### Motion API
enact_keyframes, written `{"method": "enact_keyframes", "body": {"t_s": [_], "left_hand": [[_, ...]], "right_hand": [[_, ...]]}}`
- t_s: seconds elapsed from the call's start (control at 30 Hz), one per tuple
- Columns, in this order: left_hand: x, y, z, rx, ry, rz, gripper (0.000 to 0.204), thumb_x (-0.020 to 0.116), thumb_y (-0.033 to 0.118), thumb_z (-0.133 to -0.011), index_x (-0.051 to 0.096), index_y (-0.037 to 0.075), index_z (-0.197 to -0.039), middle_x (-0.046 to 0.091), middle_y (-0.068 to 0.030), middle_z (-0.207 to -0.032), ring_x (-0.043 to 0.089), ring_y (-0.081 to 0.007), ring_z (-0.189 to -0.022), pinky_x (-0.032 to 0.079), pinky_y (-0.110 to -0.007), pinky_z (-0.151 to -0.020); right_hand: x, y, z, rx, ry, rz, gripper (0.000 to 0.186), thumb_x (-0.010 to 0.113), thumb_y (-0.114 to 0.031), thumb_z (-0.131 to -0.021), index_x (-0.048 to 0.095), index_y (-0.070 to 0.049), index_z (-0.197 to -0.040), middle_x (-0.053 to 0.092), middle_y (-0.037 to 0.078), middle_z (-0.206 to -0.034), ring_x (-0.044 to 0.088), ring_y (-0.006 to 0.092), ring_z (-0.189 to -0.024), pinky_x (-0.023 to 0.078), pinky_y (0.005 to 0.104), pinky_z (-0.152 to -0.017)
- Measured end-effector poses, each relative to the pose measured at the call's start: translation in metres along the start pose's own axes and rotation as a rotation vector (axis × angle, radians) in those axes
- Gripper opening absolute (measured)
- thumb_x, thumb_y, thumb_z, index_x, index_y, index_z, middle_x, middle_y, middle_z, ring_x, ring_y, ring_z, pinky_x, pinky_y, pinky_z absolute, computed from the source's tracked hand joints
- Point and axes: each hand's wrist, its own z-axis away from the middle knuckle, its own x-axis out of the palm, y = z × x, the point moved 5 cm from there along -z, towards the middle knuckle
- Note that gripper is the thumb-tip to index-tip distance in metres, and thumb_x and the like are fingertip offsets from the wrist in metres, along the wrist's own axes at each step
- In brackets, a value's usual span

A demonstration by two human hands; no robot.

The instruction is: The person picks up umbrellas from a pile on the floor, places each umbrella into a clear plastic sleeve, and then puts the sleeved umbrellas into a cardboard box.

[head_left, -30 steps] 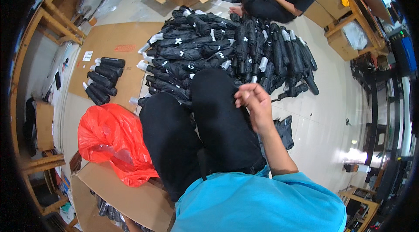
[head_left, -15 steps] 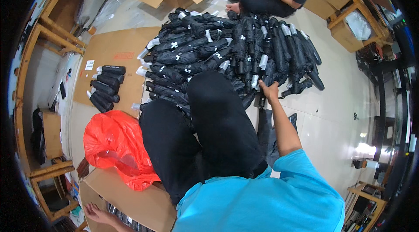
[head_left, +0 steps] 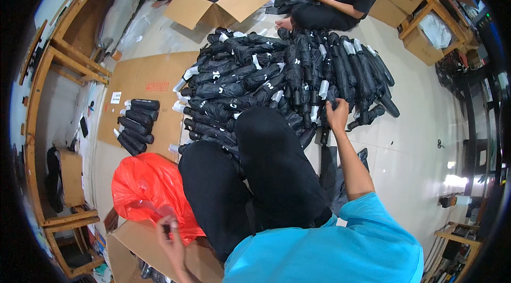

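Folded black umbrellas [head_left: 226, 76], several with white wrapped ends, lie in a wide pile in front of my knees. At the pile's near right edge my right hand [head_left: 338, 115] is closed round one folded black umbrella [head_left: 332, 94], whose dark end sticks out below the fingers. My left hand [head_left: 171, 236] is raised at the lower left, fingers loosely bent and apart, nothing visible in them. It is over an open cardboard box [head_left: 125, 243] with dark wrapped items inside, next to a red plastic bag [head_left: 146, 182].
Several black umbrellas in sleeves [head_left: 139, 118] lie on a flat cardboard sheet [head_left: 125, 78] at left. Beyond the pile stand an open carton [head_left: 191, 9] and a seated person [head_left: 332, 9] handling black fabric. Wooden shelving [head_left: 34, 139] lines the left side.
My left hand has risen from the box toward the red bag, its fingers bending. My right hand stays at the umbrella. The view has shifted, and another person's legs show at the far left.
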Motion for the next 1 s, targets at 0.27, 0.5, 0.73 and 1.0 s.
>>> {"method": "enact_keyframes", "body": {"t_s": [0.27, 0.5, 0.73, 1.0], "left_hand": [[0.101, 0.019, 0.034, 0.057, -0.016, 0.003, 0.012, 0.075, 0.008, -0.097, 0.068, 0.002, -0.089, 0.05, 0.0069, -0.075, 0.041, -0.0025, -0.066, 0.03, -0.023, -0.058], [0.101, 0.004, 0.024, 0.023, 0.12, 0.095, 0.021, 0.07, 0.011, -0.102, 0.061, 0.002, -0.085, 0.045, 0.0073, -0.07, 0.038, -0.0033, -0.065, 0.029, -0.023, -0.058], [0.103, 0.006, 0.022, 0.134, 0.18, 0.043, 0.022, 0.067, 0.013, -0.104, 0.059, 0.003, -0.086, 0.046, 0.0052, -0.073, 0.037, -0.0058, -0.067, 0.029, -0.025, -0.06], [0.108, 0.013, 0.012, 0.132, 0.144, 0.01, 0.023, 0.062, 0.012, -0.106, 0.054, 0.005, -0.086, 0.044, 0.0048, -0.077, 0.038, -0.0057, -0.071, 0.029, -0.026, -0.063]], "right_hand": [[0.045, -0.103, -0.063, -0.203, -0.029, -0.236, 0.041, 0.075, -0.026, -0.094, 0.064, 0.004, -0.12, 0.064, 0.025, -0.122, 0.062, 0.042, -0.117, 0.049, 0.0482, -0.101], [0.095, -0.116, -0.098, 0.079, -0.279, 0.001, 0.053, 0.075, -0.029, -0.091, 0.059, 0.002, -0.131, 0.062, 0.027, -0.131, 0.058, 0.0465, -0.127, 0.048, 0.0528, -0.11], [0.032, -0.036, -0.098, -0.08, 0.127, 0.011, 0.035, 0.072, -0.019, -0.088, 0.066, -0.003, -0.118, 0.062, 0.02, -0.127, 0.058, 0.042, -0.122, 0.049, 0.0542, -0.102], [-0.021, 0.123, -0.151, 0.35, -0.251, 0.326, 0.078, 0.081, -0.027, -0.086, 0.044, 0.004, -0.147, 0.061, 0.029, -0.138, 0.06, 0.0493, -0.129, 0.05, 0.0553, -0.109]]}}
